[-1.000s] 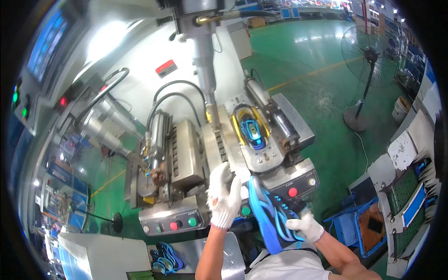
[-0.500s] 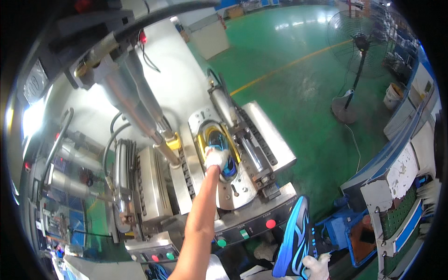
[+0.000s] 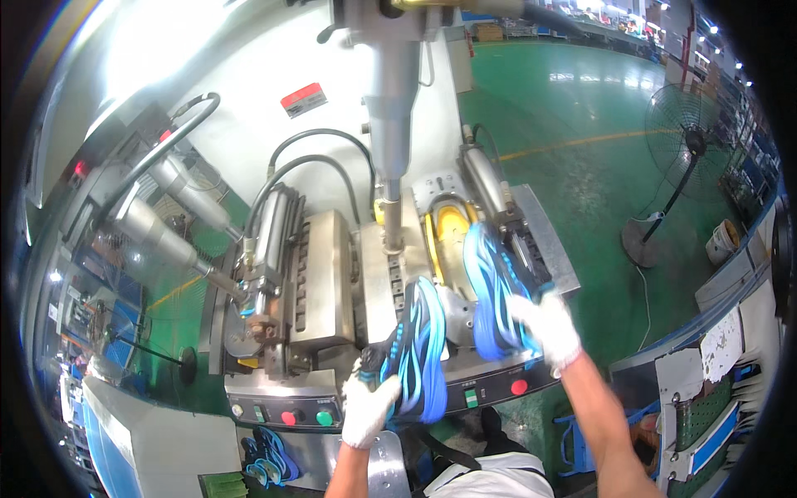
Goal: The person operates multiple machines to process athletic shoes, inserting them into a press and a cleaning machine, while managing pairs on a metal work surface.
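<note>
Shoe factory workshop: metal machine (image 3: 325, 278) with coloured buttons (image 3: 519, 387) is filling centre; pedestal fan (image 3: 694, 141) is standing on green floor (image 3: 573, 195); blue shoes (image 3: 426, 357) are showing trade.

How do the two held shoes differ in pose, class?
The left shoe, in the left hand, turns its sole rightward; the right shoe, in the right hand, leftward. The left shoe is lower in the picture; the right shoe, higher, partly covers the yellow holder. Both are blue and black.
</note>
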`<state>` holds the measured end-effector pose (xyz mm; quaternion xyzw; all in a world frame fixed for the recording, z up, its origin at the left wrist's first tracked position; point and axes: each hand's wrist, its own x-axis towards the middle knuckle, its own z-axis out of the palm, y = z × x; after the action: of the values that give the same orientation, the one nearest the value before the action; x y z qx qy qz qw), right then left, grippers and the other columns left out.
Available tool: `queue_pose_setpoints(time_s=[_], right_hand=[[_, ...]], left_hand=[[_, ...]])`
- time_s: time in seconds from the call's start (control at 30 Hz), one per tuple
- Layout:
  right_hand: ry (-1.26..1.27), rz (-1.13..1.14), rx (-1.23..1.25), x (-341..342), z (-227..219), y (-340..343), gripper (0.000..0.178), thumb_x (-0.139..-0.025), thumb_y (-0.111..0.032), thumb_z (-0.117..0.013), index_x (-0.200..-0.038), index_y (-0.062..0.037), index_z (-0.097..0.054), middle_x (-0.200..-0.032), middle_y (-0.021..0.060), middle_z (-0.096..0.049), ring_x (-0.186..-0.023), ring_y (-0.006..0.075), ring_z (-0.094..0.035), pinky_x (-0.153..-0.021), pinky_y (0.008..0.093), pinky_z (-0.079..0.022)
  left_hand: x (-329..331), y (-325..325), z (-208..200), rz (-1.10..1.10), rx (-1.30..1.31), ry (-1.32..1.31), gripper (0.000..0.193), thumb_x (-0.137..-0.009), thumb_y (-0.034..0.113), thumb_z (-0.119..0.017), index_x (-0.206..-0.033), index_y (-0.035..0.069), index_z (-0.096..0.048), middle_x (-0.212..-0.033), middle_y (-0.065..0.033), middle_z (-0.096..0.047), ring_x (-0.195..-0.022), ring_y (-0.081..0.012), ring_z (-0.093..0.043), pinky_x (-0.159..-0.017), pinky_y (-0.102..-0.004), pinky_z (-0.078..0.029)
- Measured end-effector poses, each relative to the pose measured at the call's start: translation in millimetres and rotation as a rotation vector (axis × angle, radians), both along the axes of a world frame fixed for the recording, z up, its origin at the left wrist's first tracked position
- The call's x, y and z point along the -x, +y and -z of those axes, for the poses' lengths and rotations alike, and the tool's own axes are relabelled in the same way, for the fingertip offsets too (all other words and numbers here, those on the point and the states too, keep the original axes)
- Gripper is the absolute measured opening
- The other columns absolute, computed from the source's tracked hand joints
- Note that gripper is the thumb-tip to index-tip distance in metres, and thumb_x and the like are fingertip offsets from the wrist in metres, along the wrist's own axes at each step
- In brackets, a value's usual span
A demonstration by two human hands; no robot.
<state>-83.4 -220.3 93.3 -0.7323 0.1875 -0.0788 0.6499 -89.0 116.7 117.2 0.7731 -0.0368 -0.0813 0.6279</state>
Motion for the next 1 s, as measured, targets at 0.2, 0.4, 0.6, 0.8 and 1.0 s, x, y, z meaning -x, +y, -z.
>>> queue_pose_setpoints(time_s=[0.2, 0.4, 0.6, 0.8, 1.0], right_hand=[[0.28, -0.126, 0.891, -234.7, 47.3, -14.8, 0.052, -0.079, -0.042, -0.07, -0.113, -0.0022, -0.073, -0.12, 0.0262, -0.07, -0.116, 0.0371, -0.068, -0.096, 0.0425, -0.055], [0.089, -0.207, 1.292, -284.3, 133.5, 18.9, 0.042, -0.078, -0.037, -0.068, -0.099, -0.0018, -0.075, -0.114, 0.0247, -0.071, -0.109, 0.0408, -0.069, -0.093, 0.0482, -0.054], [0.094, -0.367, 0.71, -287.5, 135.1, -64.4, 0.05, -0.086, -0.041, -0.077, -0.101, 0.0058, -0.073, -0.089, 0.0114, -0.071, -0.079, 0.0182, -0.065, -0.073, 0.0383, -0.054], [-0.263, -0.302, 0.893, -119.1, 60.9, 124.6, 0.072, -0.099, -0.031, -0.068, -0.153, 0.0051, -0.037, -0.15, 0.0223, -0.05, -0.134, 0.0307, -0.051, -0.113, 0.0417, -0.039], [-0.422, -0.778, 1.029, 9.5, 135.6, 229.2, 0.09, -0.093, -0.028, -0.074, -0.159, 0.0059, -0.023, -0.164, 0.0253, -0.031, -0.154, 0.0369, -0.028, -0.126, 0.0427, -0.024]], left_hand=[[152.5, 96.0, 52.9, -0.307, -0.322, 0.183, 0.073, -0.078, 0.036, -0.085, -0.137, 0.003, -0.056, -0.121, -0.0189, -0.069, -0.109, -0.0337, -0.067, -0.092, -0.0472, -0.054], [320.6, 144.7, 127.6, -0.922, -0.662, 0.391, 0.072, -0.075, 0.018, -0.081, -0.135, -0.008, -0.052, -0.108, -0.0191, -0.071, -0.103, -0.025, -0.068, -0.095, -0.0402, -0.053], [330.5, 160.4, 184.3, -1.194, -0.5, 0.777, 0.09, -0.079, 0.051, -0.076, -0.148, 0.001, -0.045, -0.136, -0.0322, -0.058, -0.128, -0.0471, -0.057, -0.108, -0.0483, -0.046], [415.5, 154.8, 225.2, -1.677, -0.373, 0.734, 0.082, -0.082, 0.037, -0.075, -0.148, 0.004, -0.04, -0.126, -0.0291, -0.065, -0.119, -0.0442, -0.063, -0.103, -0.0475, -0.048], [483.6, 176.2, 279.1, -1.655, -0.63, 0.544, 0.07, -0.084, 0.022, -0.075, -0.144, 0.001, -0.045, -0.127, -0.0244, -0.065, -0.115, -0.0386, -0.065, -0.099, -0.0432, -0.051]])
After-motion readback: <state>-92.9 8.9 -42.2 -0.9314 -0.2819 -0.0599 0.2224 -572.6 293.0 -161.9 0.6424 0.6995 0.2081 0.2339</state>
